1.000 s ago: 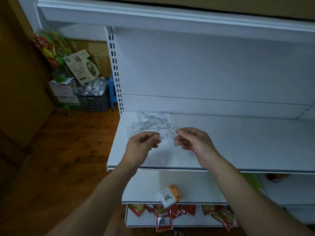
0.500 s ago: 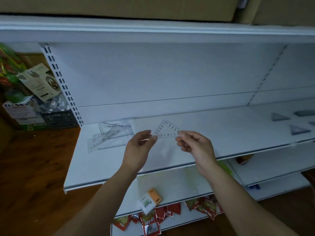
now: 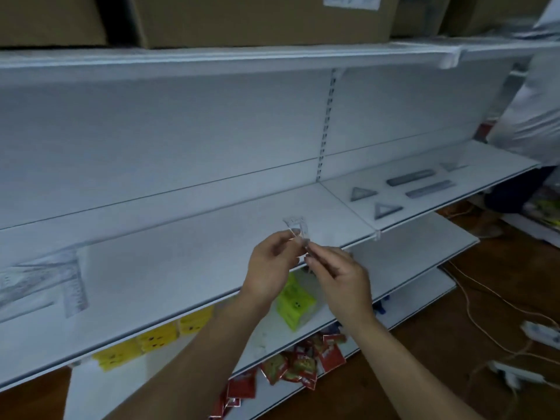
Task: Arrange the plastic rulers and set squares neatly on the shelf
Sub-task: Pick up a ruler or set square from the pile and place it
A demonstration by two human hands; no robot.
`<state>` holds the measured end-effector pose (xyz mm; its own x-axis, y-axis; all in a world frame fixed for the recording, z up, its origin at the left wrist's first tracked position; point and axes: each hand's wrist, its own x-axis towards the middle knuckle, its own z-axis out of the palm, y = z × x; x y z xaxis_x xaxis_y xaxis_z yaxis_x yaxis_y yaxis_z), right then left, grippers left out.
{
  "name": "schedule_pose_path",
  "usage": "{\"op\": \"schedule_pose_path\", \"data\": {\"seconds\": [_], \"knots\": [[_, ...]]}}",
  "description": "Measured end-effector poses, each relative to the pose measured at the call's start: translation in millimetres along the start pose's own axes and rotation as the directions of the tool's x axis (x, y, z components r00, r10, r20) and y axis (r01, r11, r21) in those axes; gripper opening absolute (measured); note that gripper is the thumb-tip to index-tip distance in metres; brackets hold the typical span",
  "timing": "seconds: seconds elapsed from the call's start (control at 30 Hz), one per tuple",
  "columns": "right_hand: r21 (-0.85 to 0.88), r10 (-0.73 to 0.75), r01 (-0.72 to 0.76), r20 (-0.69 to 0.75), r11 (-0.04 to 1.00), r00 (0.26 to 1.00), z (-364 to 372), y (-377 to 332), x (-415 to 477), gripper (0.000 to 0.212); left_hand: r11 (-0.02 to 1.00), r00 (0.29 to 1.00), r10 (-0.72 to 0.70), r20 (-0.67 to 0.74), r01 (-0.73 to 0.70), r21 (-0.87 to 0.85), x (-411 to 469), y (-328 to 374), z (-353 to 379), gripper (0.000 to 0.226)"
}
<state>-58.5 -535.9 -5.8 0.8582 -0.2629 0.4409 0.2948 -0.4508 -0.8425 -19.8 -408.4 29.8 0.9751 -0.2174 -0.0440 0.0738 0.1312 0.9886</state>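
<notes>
A small clear plastic set square (image 3: 298, 228) is held above the front of the white shelf (image 3: 188, 268). My left hand (image 3: 271, 268) and my right hand (image 3: 339, 275) both pinch it at its lower edge. A loose pile of clear rulers and set squares (image 3: 45, 281) lies at the shelf's left end. On the adjoining shelf section to the right lie two set squares (image 3: 362, 193) (image 3: 386, 210), two rulers (image 3: 409, 177) (image 3: 430, 188) and, farther right, another set square (image 3: 453, 166), spaced apart.
Cardboard boxes (image 3: 257, 16) sit on the top shelf. Yellow packets (image 3: 295, 301) and red packets (image 3: 300, 363) fill the lower shelves. A person in white (image 3: 533, 116) stands at the far right. Cables and power strips (image 3: 515, 372) lie on the wooden floor.
The view has swung right, so the pile slid to the left edge. Both hands carried one set square from the pile toward the right and turned it more upright.
</notes>
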Motion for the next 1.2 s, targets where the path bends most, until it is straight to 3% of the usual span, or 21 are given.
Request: {"op": "schedule_pose_path", "data": {"seconds": [0.13,0.23,0.3,0.4,0.53,0.7,0.83,1.2], "knots": [[-0.079,-0.027,0.031,0.053,0.996,0.998,-57,31,5,0.035,0.998,0.999,-0.044,0.013,0.044,-0.036,16,-20,56,0.015],[-0.048,0.051,-0.047,0.082,0.998,0.995,-89,44,9,0.036,0.998,0.999,-0.044,0.030,0.045,-0.046,29,-26,87,0.013],[0.014,0.160,-0.161,0.018,0.987,0.987,-106,52,14,0.032,0.998,0.998,-0.046,0.035,0.047,-0.032,40,-24,105,0.013],[0.234,0.389,-0.360,-0.087,0.903,0.917,-131,67,25,0.027,0.999,0.993,-0.035,0.115,0.030,0.040,57,-27,126,0.015],[0.324,0.499,-0.434,-0.154,0.841,0.853,-167,95,51,0.023,0.994,0.970,-0.058,0.237,0.034,0.105,91,-38,158,0.017],[0.348,0.522,-0.435,-0.212,0.830,0.826,-209,132,108,0.020,0.969,0.930,-0.023,0.368,-0.069,0.235,153,-46,205,0.020],[0.280,0.522,-0.468,-0.167,0.838,0.836,-233,161,160,0.013,0.949,0.912,-0.020,0.411,-0.111,0.294,201,-46,242,0.022],[0.348,0.532,-0.461,-0.142,0.817,0.835,-271,235,250,0.010,0.962,0.952,-0.060,0.301,-0.025,0.271,296,-67,313,0.014]]}}
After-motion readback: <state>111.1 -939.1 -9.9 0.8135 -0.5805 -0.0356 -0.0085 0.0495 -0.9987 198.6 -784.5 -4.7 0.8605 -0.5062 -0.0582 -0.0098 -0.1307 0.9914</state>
